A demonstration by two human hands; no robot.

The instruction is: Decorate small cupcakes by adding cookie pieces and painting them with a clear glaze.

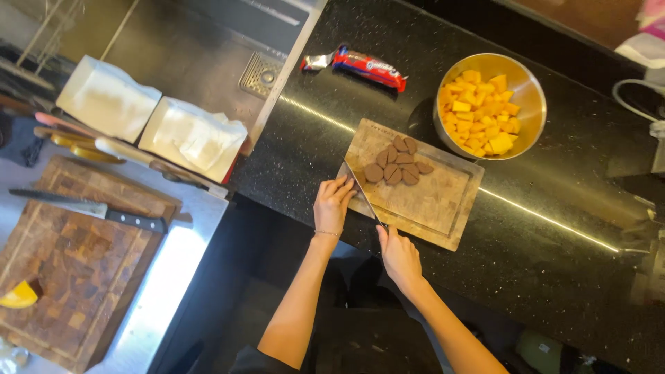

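A light wooden cutting board (429, 201) lies on the black counter. On it sits a cluster of several round brown cookies (396, 165). My right hand (398, 253) grips the handle of a large knife (360, 192), whose blade lies across the board's near left corner. My left hand (334, 202) rests flat on the blade's spine near the tip, fingers spread. A steel bowl (533, 90) full of orange cubes stands just beyond the board.
A red and blue snack wrapper (360, 66) lies behind the board. At left are a steel sink (173, 48), two white boxes (149, 118), a dark end-grain board (76, 256) with a knife (90, 208) and an orange wedge (19, 296).
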